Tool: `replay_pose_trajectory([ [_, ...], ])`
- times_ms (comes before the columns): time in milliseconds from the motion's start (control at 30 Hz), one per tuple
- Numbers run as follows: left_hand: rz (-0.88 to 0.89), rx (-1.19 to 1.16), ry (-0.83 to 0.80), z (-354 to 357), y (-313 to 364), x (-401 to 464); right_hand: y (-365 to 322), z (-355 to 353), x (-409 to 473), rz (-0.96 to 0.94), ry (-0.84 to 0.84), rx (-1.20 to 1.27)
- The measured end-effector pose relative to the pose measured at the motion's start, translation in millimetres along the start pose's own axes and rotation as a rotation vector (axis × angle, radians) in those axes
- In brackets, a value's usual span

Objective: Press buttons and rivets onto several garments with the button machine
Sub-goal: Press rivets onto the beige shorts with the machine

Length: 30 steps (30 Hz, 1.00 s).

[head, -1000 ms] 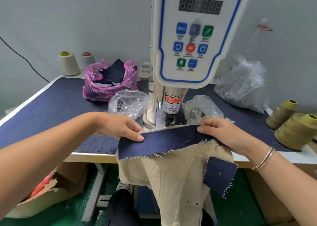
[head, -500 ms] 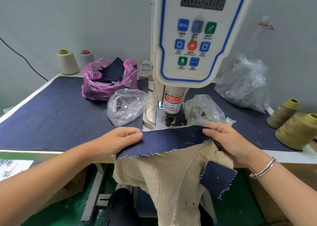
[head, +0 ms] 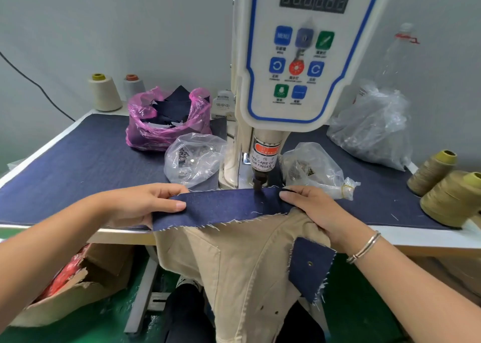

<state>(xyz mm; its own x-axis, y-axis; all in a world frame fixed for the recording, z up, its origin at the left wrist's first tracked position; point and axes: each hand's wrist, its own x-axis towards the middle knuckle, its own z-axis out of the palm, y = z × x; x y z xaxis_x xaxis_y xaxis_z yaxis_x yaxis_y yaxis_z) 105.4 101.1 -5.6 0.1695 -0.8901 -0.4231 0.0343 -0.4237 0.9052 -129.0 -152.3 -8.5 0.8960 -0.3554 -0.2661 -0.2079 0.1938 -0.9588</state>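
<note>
The white button machine (head: 299,56) stands at the table's middle, its dark punch (head: 259,182) touching the far edge of a navy denim strip (head: 229,207). The strip lies across a beige garment (head: 234,269) that hangs off the table's front edge. My left hand (head: 140,204) pinches the strip's left end, thumb on top. My right hand (head: 315,212) holds the strip's right end together with the beige cloth. A navy patch with a small metal rivet (head: 309,263) hangs below my right wrist.
A pink bag of denim pieces (head: 166,118) and clear bags of metal fasteners (head: 195,157) (head: 312,168) flank the machine. A larger clear bag (head: 372,129) and olive thread cones (head: 453,197) sit right; pale cones (head: 104,92) back left. A cardboard box (head: 73,290) lies under the table.
Both hands slid the denim strip forward, so its far edge now sits under the punch. My left hand shifted from on top of the strip to pinching its end.
</note>
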Motion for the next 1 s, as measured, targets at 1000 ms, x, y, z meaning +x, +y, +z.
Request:
replay_pose_trajectory([
  [1000, -0.013, 0.215, 0.103, -30.2, -13.4, -5.7, 15.6, 11.3, 20.3, -0.036, -0.041, 0.129],
])
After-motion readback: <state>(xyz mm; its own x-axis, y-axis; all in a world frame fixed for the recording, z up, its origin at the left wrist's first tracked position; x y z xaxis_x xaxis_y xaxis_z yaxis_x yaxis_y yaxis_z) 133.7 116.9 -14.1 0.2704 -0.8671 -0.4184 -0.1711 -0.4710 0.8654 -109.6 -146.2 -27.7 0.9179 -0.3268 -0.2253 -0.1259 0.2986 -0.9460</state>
